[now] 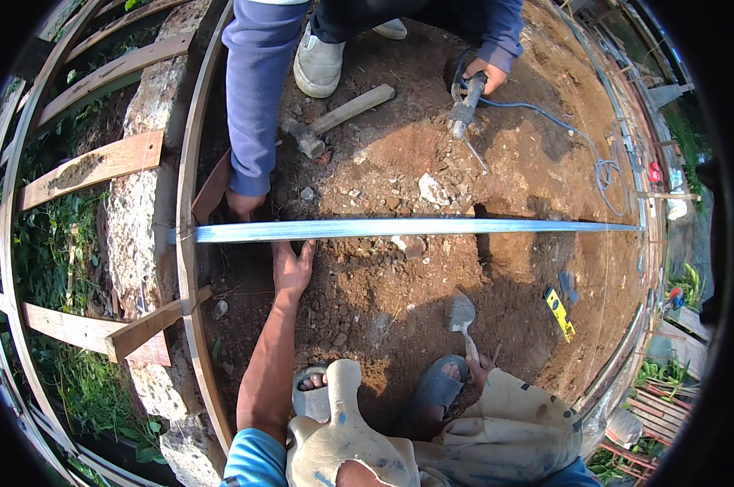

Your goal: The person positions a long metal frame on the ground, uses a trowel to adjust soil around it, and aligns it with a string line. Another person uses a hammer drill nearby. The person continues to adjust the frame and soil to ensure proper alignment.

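Note:
A long silvery metal bar (383, 230) spans the trench from left to right. My left hand (291, 269) reaches to its near edge near the left end, thumb and fingers spread, with the fingertips hidden beneath the bar. My right hand (482, 372), low and to the right beside my knee, is closed around the handle of a trowel (462, 312) whose blade points away from me. Across the bar, a co-worker's hand (245, 204) reaches down close to its left end. The co-worker's other hand (490, 75) holds a corded power tool (464, 105) with a thin bit.
A hammer (347, 114) lies on the soil near the co-worker's shoe (318, 63). A yellow spirit level (559, 314) rests at right. Wooden boards (190, 162) and a rough concrete edge (136, 227) line the left side. A blue cord (562, 126) trails rightward.

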`<action>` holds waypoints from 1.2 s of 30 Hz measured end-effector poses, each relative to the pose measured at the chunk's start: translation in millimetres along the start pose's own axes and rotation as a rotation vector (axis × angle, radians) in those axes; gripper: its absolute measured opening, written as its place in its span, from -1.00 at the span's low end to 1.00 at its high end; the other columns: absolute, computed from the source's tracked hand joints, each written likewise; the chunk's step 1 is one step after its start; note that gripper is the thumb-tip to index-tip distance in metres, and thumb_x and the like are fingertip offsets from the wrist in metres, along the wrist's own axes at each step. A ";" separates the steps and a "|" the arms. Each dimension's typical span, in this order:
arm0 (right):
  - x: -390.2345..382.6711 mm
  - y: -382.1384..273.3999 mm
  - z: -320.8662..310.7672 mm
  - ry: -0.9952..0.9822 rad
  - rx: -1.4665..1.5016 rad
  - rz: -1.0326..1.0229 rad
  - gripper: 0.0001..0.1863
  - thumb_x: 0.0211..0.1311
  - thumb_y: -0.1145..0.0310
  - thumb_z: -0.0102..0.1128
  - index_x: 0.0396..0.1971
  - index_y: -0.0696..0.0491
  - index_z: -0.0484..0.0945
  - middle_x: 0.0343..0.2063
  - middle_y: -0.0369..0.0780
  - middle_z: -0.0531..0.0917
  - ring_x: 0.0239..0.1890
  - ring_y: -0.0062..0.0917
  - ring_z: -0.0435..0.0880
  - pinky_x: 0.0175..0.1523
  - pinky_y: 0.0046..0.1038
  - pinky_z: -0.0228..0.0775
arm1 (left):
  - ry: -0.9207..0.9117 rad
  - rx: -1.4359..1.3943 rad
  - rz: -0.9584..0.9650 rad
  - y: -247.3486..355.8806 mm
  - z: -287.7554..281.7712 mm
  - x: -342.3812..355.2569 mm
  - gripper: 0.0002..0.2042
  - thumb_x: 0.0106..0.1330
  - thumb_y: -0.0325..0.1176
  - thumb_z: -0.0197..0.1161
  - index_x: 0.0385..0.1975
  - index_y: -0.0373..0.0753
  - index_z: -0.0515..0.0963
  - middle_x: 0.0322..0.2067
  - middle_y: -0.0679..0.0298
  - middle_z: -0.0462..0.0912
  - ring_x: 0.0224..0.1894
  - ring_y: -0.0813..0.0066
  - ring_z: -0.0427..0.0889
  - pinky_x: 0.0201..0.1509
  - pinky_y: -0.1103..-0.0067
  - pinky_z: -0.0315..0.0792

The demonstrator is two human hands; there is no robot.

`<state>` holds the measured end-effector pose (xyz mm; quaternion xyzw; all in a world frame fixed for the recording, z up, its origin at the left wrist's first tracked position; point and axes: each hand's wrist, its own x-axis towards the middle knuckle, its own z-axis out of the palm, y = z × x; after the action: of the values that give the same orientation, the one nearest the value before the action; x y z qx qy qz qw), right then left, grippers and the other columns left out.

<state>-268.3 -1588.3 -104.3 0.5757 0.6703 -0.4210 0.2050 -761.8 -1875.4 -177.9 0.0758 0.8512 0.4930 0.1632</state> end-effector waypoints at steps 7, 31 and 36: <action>-0.2 0.3 3.7 0.009 0.070 0.049 -0.44 0.32 -0.12 0.24 0.01 0.08 0.60 -0.32 -0.22 0.69 -0.30 -0.48 0.68 -0.31 -0.38 0.58 | 0.027 -0.046 -0.005 -2.8 9.3 -10.7 -0.27 0.42 -0.05 0.25 0.45 -0.34 0.15 0.42 -0.17 0.21 0.49 -0.14 0.13 0.54 0.26 0.05; -19.3 -25.4 -9.2 -0.056 -0.007 0.059 -0.40 0.28 -0.18 0.26 -0.07 0.12 0.59 -0.41 -0.19 0.66 -0.35 -0.49 0.63 -0.25 -0.39 0.47 | 0.420 -0.667 -0.312 -4.2 41.8 74.0 0.00 0.42 0.26 0.10 0.49 -0.52 -0.13 0.54 -0.16 -0.21 0.59 0.05 -0.21 0.61 0.29 -0.25; -14.1 -7.5 -7.0 -0.064 -0.008 0.069 -0.39 0.29 -0.18 0.24 -0.05 0.12 0.58 -0.40 -0.18 0.68 -0.36 -0.47 0.66 -0.26 -0.38 0.51 | 0.354 -0.267 -0.246 42.0 45.2 63.1 -0.13 0.50 0.15 0.02 0.49 -0.48 -0.11 0.48 -0.40 -0.25 0.57 -0.20 -0.23 0.59 0.15 -0.20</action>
<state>-270.3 -1591.0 -87.2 0.5838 0.6448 -0.4294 0.2431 -806.3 -1799.2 -175.3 -0.1382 0.7966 0.5833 0.0787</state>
